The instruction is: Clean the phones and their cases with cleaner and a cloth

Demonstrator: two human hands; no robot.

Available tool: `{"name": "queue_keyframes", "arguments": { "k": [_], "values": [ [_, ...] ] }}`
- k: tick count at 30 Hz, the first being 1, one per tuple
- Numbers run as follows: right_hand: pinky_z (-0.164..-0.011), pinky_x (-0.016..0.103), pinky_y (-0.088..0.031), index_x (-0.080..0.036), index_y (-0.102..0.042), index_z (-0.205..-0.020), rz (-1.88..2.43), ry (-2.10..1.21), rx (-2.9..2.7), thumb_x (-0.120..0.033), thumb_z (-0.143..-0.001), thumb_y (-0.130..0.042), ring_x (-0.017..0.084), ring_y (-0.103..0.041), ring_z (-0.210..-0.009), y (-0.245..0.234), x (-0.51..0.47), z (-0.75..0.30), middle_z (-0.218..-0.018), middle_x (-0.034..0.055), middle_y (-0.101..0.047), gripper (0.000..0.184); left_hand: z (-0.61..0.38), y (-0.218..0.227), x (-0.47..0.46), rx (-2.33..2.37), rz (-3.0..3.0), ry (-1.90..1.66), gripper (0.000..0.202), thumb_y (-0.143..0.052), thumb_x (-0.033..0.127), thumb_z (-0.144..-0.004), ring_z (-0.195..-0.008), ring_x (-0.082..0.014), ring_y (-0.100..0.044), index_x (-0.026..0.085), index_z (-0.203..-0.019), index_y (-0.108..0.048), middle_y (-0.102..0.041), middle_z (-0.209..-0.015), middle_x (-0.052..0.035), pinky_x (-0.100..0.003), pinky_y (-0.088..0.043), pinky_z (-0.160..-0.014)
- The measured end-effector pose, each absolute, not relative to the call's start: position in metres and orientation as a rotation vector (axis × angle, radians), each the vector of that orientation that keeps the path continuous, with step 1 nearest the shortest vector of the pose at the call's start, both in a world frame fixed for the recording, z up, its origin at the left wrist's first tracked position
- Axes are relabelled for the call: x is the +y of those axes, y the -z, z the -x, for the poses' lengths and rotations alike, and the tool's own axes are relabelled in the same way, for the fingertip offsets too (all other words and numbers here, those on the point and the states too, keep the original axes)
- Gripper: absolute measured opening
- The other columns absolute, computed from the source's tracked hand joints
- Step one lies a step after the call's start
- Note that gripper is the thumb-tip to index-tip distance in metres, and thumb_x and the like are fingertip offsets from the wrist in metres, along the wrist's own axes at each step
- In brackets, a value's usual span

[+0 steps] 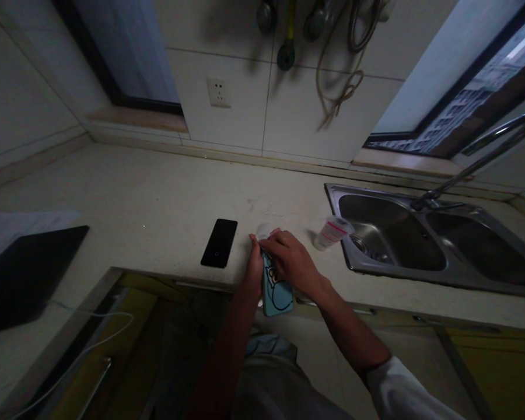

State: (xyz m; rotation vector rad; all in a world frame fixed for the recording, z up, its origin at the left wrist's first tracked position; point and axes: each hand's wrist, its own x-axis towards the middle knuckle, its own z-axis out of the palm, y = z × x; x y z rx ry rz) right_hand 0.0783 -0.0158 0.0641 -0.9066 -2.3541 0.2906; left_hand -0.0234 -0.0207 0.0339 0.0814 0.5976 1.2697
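My left hand [254,271] and my right hand [289,256] both grip a light blue phone case [277,291] with a black line drawing on its back, at the worktop's front edge. My right hand covers the case's upper part, hiding it. Just beyond my fingertips lies a small translucent piece [263,230], too small to name. A black smartphone [219,243] lies screen up to the left of my hands, apart from them. To the right, a small plastic bottle [333,232] with a pink-striped label lies tilted on the worktop.
A stainless steel double sink [387,233] with a curved faucet [476,163] is set into the pale stone worktop [157,186]. A dark laptop-like slab [26,274] with a white cable sits at the left. A wall socket [219,92] and hanging hoses are above.
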Motion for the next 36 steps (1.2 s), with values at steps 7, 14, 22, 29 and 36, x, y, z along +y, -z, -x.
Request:
{"name": "queue_keyframes", "arguments": {
  "k": [7, 14, 22, 29, 36],
  "values": [
    [-0.070, 0.032, -0.041, -0.016, -0.069, -0.110, 0.752, -0.234, -2.443, -0.016, -0.097, -0.050, 0.021, -0.053, -0.081, -0.052, -0.050, -0.088, -0.087, 0.0086, -0.064, 0.023, 0.039, -0.034, -0.022, 0.630, -0.126, -1.398, 0.062, -0.037, 0.066, -0.094, -0.112, -0.0280, -0.066, 0.018, -0.127, -0.060, -0.070, -0.115, -0.0148, -0.045, -0.055, -0.091],
    [-0.067, 0.032, -0.041, -0.017, -0.067, -0.115, 0.782, -0.298, -2.496, -0.014, -0.097, -0.047, 0.020, -0.053, -0.078, -0.044, -0.076, -0.120, -0.085, 0.0086, -0.063, 0.027, 0.046, -0.035, -0.021, 0.672, -0.046, -1.495, 0.059, -0.036, 0.064, -0.095, -0.109, -0.0268, -0.067, 0.018, -0.121, -0.061, -0.071, -0.112, -0.0146, -0.042, -0.058, -0.084],
    [-0.071, 0.035, -0.048, -0.015, -0.066, -0.118, 1.061, -0.211, -2.252, -0.012, -0.094, -0.048, 0.023, -0.057, -0.083, -0.039, -0.047, -0.134, -0.090, 0.0111, -0.063, 0.030, 0.036, -0.037, -0.029, 0.587, -0.032, -1.329, 0.058, -0.044, 0.064, -0.092, -0.106, -0.0295, -0.068, 0.015, -0.115, -0.065, -0.072, -0.109, -0.0162, -0.044, -0.058, -0.083],
    [-0.074, 0.037, -0.050, -0.019, -0.067, -0.119, 1.010, -0.206, -2.078, -0.016, -0.097, -0.049, 0.023, -0.060, -0.087, -0.052, -0.028, -0.122, -0.092, 0.0098, -0.065, 0.029, 0.036, -0.032, -0.031, 0.586, -0.028, -1.375, 0.055, -0.044, 0.061, -0.094, -0.102, -0.0281, -0.069, 0.014, -0.111, -0.068, -0.073, -0.100, -0.0139, -0.044, -0.056, -0.087],
    [-0.079, 0.038, -0.052, -0.021, -0.067, -0.118, 0.914, -0.323, -2.116, -0.024, -0.098, -0.051, 0.023, -0.062, -0.090, -0.047, -0.017, -0.102, -0.098, 0.0106, -0.068, 0.026, 0.032, -0.029, -0.026, 0.541, -0.007, -1.341, 0.052, -0.043, 0.058, -0.095, -0.104, -0.0272, -0.069, 0.014, -0.105, -0.069, -0.073, -0.104, -0.0133, -0.042, -0.056, -0.090]
  ]
}}
